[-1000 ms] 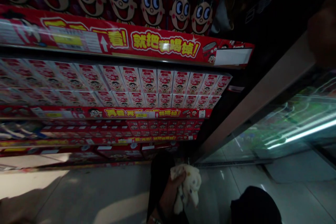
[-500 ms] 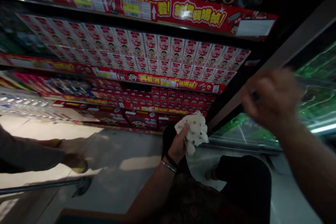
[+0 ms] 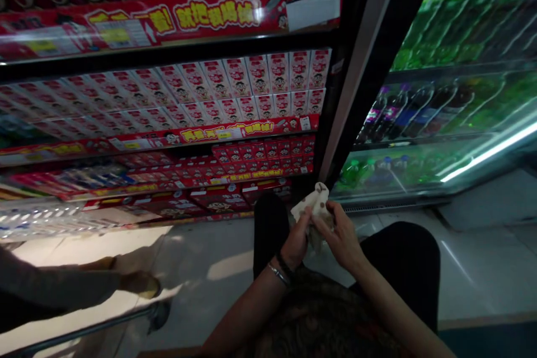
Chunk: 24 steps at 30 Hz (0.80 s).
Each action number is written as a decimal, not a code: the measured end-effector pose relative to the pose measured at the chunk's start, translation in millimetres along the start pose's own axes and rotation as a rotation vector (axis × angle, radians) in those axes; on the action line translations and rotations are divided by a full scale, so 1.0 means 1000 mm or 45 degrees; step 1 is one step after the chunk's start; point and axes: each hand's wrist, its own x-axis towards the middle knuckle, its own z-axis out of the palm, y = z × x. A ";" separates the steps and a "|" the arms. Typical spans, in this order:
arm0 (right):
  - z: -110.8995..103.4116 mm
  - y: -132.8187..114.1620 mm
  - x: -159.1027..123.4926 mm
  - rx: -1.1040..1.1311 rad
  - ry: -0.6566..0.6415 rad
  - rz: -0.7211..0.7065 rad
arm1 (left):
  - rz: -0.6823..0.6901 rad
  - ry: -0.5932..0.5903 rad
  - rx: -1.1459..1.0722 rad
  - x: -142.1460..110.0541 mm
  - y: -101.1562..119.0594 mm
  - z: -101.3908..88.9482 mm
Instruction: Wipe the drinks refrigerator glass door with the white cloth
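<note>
Spotted white cloth (image 3: 315,208) sits bunched between both hands, low in front of the person and above the pale floor (image 3: 201,268). Left hand (image 3: 297,243) has its grip closed around the cloth's lower part, a bracelet (image 3: 278,274) on the wrist; right hand (image 3: 342,235) pinches the cloth's edge with fingers curled in. Behind stand red shelves (image 3: 168,140) packed with cartoon-face cartons, and to the right a lit glass cooler (image 3: 440,95) of bottles. At far left, another person's sleeve (image 3: 54,291) reaches in.
</note>
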 end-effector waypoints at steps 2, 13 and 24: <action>-0.009 0.006 0.004 -0.010 0.044 0.006 | -0.049 0.000 -0.006 0.002 0.000 0.004; -0.029 0.024 0.004 0.519 0.009 0.118 | -0.191 0.182 -0.160 0.010 0.031 -0.005; -0.021 0.041 0.003 -0.167 0.030 -0.352 | -0.282 0.194 -0.146 0.002 0.027 -0.005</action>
